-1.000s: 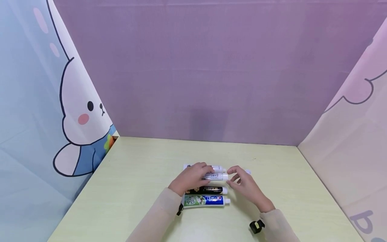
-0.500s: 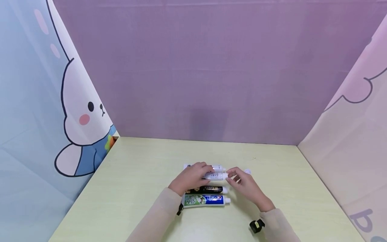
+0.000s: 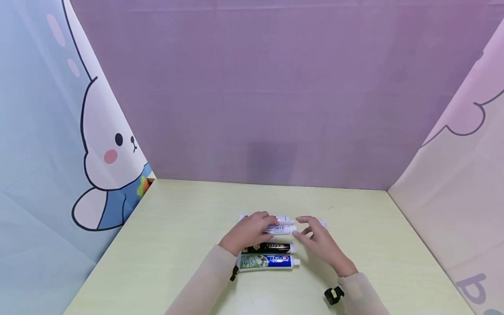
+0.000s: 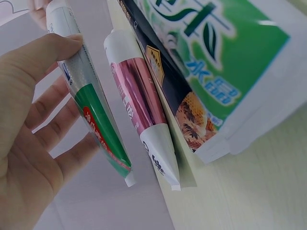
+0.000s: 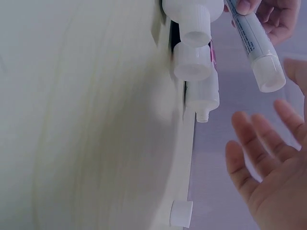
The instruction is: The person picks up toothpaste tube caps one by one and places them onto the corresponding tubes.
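My left hand [image 3: 248,229] pinches a white and green toothpaste tube [image 4: 103,124] between thumb and fingers, raised off the table. The tube's white cap [image 5: 268,74] points toward my right hand [image 3: 320,243]. That hand is beside the cap with its fingers spread, apart from it in the right wrist view. Behind the held tube lies a pink and white toothpaste tube [image 4: 136,93], its thin nozzle [image 5: 203,116] bare. A loose white cap [image 5: 181,214] stands on the table, partly hidden behind my right hand in the head view.
Nearer me lie a black toothpaste tube [image 3: 275,248] and a green and blue toothpaste tube [image 3: 271,261], side by side on the pale table [image 3: 177,262]. A purple cloth wall [image 3: 252,109] rises at the back, with printed cloths at both sides.
Half a second ago my right fingertips were at the held tube's cap; now they are spread and apart from it, as they were a second ago. My left hand keeps its hold.
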`<action>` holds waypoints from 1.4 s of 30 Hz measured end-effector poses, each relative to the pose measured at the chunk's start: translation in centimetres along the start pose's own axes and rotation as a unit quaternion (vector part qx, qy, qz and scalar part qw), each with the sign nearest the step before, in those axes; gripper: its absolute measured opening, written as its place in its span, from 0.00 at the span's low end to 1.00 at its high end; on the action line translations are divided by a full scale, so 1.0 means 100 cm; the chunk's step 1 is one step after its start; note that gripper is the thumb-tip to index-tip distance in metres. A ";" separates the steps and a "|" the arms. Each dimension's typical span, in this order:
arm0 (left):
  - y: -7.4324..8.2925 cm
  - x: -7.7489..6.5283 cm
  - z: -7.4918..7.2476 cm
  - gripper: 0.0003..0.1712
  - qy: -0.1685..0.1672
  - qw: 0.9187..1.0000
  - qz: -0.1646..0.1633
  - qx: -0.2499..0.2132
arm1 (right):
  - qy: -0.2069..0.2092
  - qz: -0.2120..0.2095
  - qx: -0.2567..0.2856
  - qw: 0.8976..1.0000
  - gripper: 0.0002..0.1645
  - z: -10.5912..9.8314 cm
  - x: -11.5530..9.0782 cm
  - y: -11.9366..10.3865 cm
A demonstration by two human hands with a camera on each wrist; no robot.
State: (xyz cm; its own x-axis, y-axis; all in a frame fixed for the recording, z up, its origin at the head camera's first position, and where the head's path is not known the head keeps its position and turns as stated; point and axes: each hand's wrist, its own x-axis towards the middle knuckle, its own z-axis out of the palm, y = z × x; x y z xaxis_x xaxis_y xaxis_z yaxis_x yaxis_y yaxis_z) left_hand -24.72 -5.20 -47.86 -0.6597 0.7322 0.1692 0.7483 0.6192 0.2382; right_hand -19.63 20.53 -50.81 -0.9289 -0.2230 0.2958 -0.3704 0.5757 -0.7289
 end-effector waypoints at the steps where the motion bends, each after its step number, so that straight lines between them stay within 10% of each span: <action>1: 0.000 0.000 0.000 0.22 0.000 1.000 -0.001 0.001 | 0.003 -0.007 0.001 1.000 0.26 0.000 0.000 0.000; 27: 0.002 0.000 -0.002 0.22 0.010 1.000 0.005 -0.003 | 0.013 -0.057 -0.010 0.998 0.15 0.000 0.001 0.002; 42: 0.001 0.001 -0.001 0.22 0.003 1.000 0.002 0.002 | -0.019 0.007 0.023 1.000 0.17 0.000 0.000 -0.001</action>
State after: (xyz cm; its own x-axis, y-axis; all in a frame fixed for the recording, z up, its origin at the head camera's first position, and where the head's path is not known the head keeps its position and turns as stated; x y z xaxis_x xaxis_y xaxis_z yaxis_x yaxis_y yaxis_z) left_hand -24.70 -5.09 -47.74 -0.6577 0.7325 0.1756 0.7507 0.6180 0.2336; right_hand -19.62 20.47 -50.66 -0.9331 -0.2460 0.2622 -0.3567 0.5425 -0.7605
